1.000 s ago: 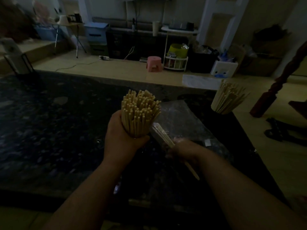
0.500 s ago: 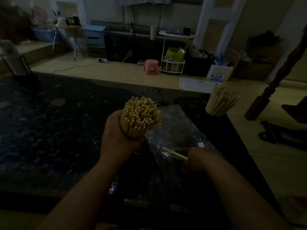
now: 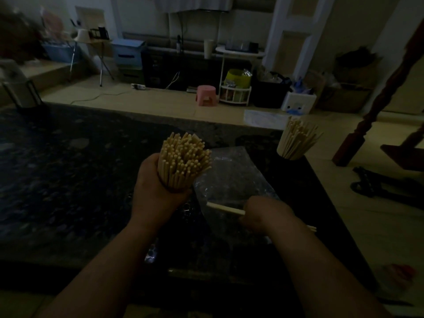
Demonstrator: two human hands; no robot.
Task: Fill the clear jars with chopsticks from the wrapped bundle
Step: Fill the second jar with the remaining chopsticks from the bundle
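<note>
Chopsticks (image 3: pixel 183 161) stand bunched, gripped by the left hand (image 3: pixel 156 198); the right hand (image 3: pixel 263 214) pinches perhaps two loose sticks (image 3: pixel 226 208) above the clear wrapper (image 3: pixel 229 173) on the tabletop (image 3: pixel 68 180).

Two hands: left hand (image 3: pixel 156 198) at centre, right hand (image 3: pixel 263 214) right of centre. Two dense clusters of chopsticks: held bundle (image 3: pixel 183 161) mid-frame, jar cluster (image 3: pixel 296 143) toward the right. One clear wrapper (image 3: pixel 229 175). One loose stick (image 3: pixel 226 208), possibly two; too dim to tell. One pink stool (image 3: pixel 206 95) above centre.
</note>
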